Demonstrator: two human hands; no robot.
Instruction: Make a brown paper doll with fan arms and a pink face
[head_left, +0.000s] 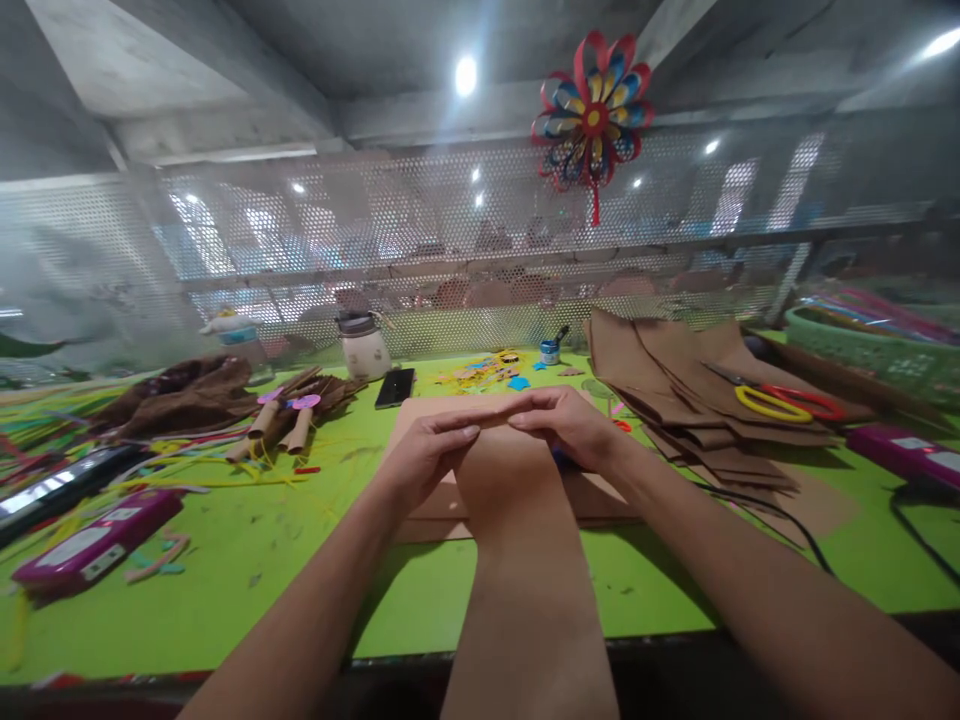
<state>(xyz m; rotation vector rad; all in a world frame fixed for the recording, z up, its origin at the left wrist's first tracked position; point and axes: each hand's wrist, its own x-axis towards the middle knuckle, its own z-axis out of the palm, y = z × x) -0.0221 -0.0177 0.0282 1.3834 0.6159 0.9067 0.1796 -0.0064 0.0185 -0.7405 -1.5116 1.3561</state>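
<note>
A long strip of brown kraft paper runs from my hands down over the table's front edge toward me. My left hand pinches its far end on the left, thumb on the near side and fingers behind. On the right, my right hand grips the same end in a like way, fingertips close to the left ones. The far end bends over between the fingers. Under both hands lies a stack of brown paper sheets on the green table.
To the right, scissors with yellow and red handles rest on piled brown paper. Purple boxes sit at both sides. Behind are a phone, a jar and rolled paper pieces. A paper flower hangs above.
</note>
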